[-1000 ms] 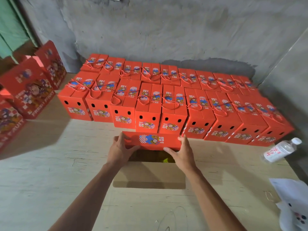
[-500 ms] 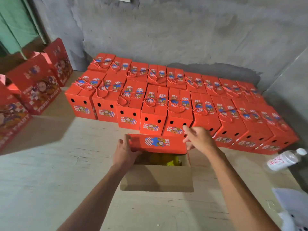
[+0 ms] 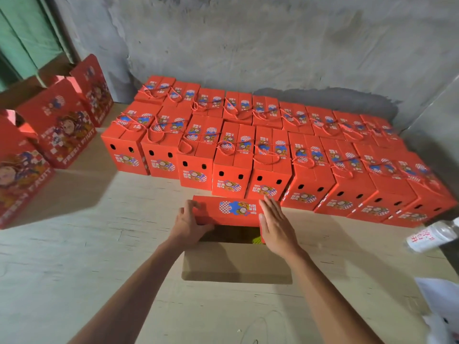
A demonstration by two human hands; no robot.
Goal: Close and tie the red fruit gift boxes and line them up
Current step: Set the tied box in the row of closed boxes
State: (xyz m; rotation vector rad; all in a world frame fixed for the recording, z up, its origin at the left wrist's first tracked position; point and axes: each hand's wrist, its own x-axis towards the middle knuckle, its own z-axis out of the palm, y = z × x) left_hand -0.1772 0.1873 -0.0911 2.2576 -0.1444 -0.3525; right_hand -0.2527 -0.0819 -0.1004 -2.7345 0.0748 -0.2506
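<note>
Plywood floor; hands edge open box.

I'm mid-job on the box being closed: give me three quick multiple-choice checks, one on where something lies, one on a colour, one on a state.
1. Where does the plastic bottle lie?
A. at the table's right edge
B. on top of the tied boxes
C. inside the open box

2. What colour are the cord handles on the tied boxes?
A. white
B. red
C. green

3. What state is the box under the hands in?
A. closed and tied
C. crushed flat
B. top not yet closed

Answers:
1 A, it lies on its side by the right edge of the table.
2 B, red cords loop over the red lids.
3 B, a dark gap shows between the far flap and the brown near flap; the left hand grips the far flap and the right hand lies flat at its right end.
</note>
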